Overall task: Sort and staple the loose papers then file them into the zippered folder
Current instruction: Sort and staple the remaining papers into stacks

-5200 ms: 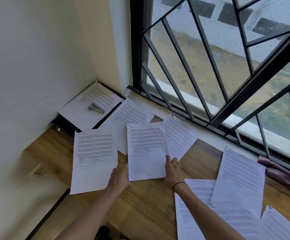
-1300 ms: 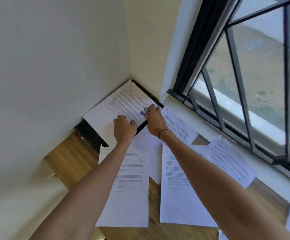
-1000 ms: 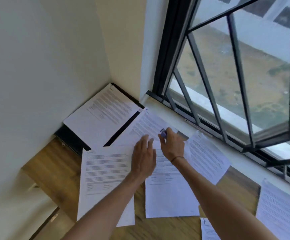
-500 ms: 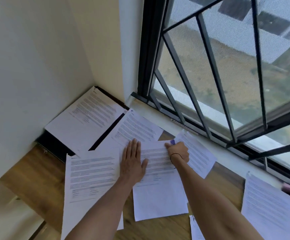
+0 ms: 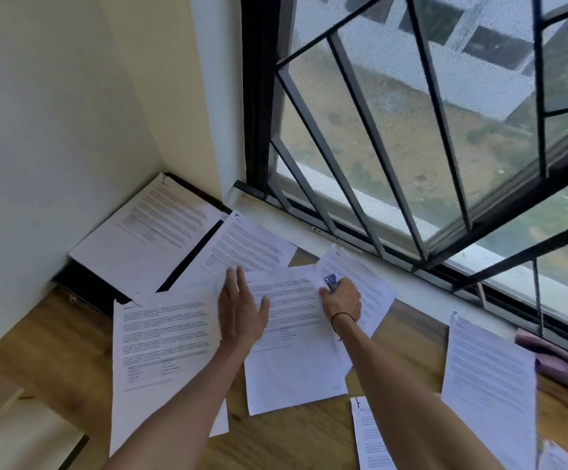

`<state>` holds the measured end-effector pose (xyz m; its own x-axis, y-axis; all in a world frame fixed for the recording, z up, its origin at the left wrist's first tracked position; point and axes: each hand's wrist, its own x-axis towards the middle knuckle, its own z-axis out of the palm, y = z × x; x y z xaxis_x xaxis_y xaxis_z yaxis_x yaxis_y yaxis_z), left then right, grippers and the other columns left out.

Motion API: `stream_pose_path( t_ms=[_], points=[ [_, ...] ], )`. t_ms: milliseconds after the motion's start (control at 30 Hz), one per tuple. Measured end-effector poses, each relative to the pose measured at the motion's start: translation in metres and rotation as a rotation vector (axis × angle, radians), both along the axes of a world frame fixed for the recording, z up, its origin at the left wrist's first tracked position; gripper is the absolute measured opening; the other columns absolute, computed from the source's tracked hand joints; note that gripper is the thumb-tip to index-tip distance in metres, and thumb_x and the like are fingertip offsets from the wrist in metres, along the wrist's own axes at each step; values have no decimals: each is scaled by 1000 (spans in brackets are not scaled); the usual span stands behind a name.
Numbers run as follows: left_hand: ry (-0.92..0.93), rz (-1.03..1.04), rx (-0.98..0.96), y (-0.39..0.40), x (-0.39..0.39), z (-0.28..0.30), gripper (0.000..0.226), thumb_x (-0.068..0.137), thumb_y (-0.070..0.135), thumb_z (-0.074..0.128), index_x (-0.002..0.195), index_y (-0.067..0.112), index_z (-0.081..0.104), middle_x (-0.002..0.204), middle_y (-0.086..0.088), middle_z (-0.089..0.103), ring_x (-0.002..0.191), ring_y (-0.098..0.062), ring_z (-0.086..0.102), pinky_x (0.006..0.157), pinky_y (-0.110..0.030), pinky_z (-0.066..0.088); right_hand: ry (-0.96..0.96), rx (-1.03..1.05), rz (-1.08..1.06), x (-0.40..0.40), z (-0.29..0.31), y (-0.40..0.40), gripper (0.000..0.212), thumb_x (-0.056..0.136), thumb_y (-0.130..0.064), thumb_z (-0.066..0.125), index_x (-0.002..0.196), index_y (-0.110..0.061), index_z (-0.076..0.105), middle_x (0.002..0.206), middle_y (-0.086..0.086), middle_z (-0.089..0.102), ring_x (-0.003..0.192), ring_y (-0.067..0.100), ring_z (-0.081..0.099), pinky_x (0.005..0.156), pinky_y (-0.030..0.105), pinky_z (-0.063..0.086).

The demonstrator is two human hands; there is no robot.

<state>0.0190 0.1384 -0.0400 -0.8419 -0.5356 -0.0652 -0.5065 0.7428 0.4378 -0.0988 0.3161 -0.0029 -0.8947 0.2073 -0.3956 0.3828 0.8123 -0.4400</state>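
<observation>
Right hand [image 5: 342, 301] fingers curled round stapler [image 5: 330, 283]; left hand [image 5: 241, 308] fingers spread flat on middle sheet [image 5: 292, 334]. Papers loose across tabletop [image 5: 292, 439]; folder [image 5: 85, 286], probably, far-left corner, unfilled. Early stage.

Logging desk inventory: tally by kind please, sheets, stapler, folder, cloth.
Sheets in view: 8 (some cut off), e.g. centre sheet
Stapler, in right hand: 1
Folder: 1
Cloth: 1
Total: 11

One head camera looks forward and down, close over the wooden desk [image 5: 292, 435], facing the barred window [image 5: 411, 130].
</observation>
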Motion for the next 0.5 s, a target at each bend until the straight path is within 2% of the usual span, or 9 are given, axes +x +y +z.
stream_pose_path(
  t_ms=[33, 67, 100, 133, 200, 300, 500],
  points=[
    [58, 77, 12, 3, 2, 4, 83, 91, 40, 70, 156, 7, 30, 157, -16, 30, 134, -31, 41, 102, -43, 51, 19, -12, 6, -1, 2, -1, 24, 91, -32, 72, 94, -13, 57, 102, 11, 65, 92, 34, 62, 73, 36, 43],
    [101, 151, 36, 5, 4, 6, 71, 89, 34, 74, 148, 9, 42, 145, -14, 41, 122, -31, 49, 87, -42, 58, 32, -22, 11, -3, 5, -3, 22, 91, -29, 71, 91, -13, 57, 100, 10, 65, 91, 33, 62, 72, 35, 42],
    [117, 219, 78, 6, 5, 11, 60, 89, 30, 75, 139, 9, 51, 134, -13, 48, 114, -31, 54, 76, -42, 58, 39, -31, 15, -5, 7, -4, 20, 92, -27, 71, 90, -14, 56, 99, 10, 64, 93, 34, 62, 73, 35, 41],
    [109, 278, 123, 6, 5, 14, 49, 89, 27, 75, 131, 8, 57, 125, -13, 53, 109, -32, 58, 71, -41, 56, 46, -38, 19, -7, 9, -5, 19, 92, -26, 71, 90, -14, 57, 101, 11, 64, 95, 35, 63, 73, 35, 41],
    [43, 356, 178, 3, 3, 18, 33, 91, 25, 73, 117, 6, 66, 112, -14, 63, 100, -33, 64, 71, -42, 53, 46, -46, 31, -12, 11, -9, 16, 91, -25, 71, 93, -14, 59, 105, 12, 66, 97, 36, 65, 74, 35, 43],
    [-15, 418, 234, -1, 0, 22, 22, 91, 24, 75, 103, 6, 74, 101, -13, 73, 91, -33, 70, 73, -43, 57, 26, -54, 47, -14, 10, -14, 12, 91, -21, 69, 92, -14, 59, 101, 11, 64, 98, 36, 65, 74, 35, 44],
    [-29, 481, 261, -6, -11, 29, 10, 90, 18, 76, 87, 8, 78, 88, -14, 76, 82, -36, 72, 73, -44, 59, -4, -99, -23, -17, 4, -22, 6, 90, -15, 67, 89, -14, 60, 97, 11, 66, 91, 35, 66, 73, 37, 49]
  ],
)
